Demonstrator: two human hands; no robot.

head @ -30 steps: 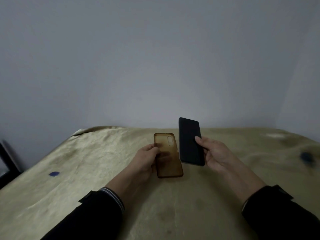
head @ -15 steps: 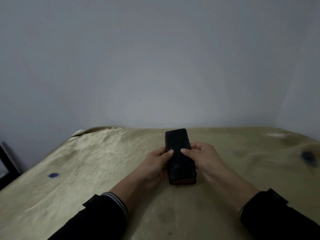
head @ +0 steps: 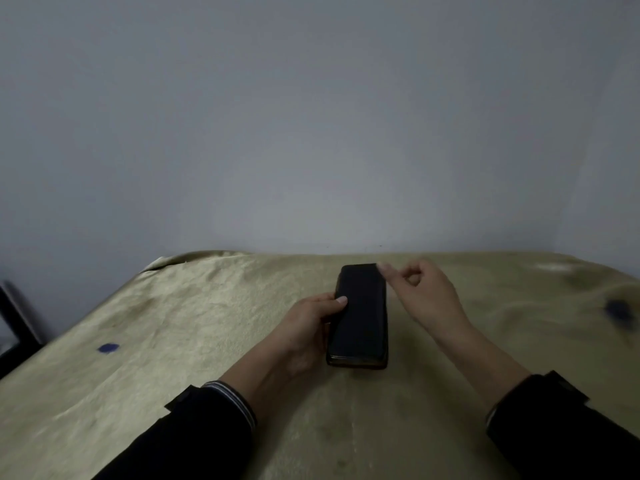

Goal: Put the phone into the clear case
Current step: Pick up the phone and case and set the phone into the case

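The left hand (head: 308,327) gripped the phone (head: 360,317) along its left edge, thumb on the screen; the right hand (head: 420,292), loosely curled and holding nothing, touched the far right corner. A thin brownish rim of the clear case (head: 356,362) showed at the near end above the cloth-covered counter (head: 173,323). The phone looked mostly seated, with the far corner probably left to press in

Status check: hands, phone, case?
Left hand grips phone by its edge. Right hand at far corner, blurred. Case rim shows at near end. Nothing in the way.
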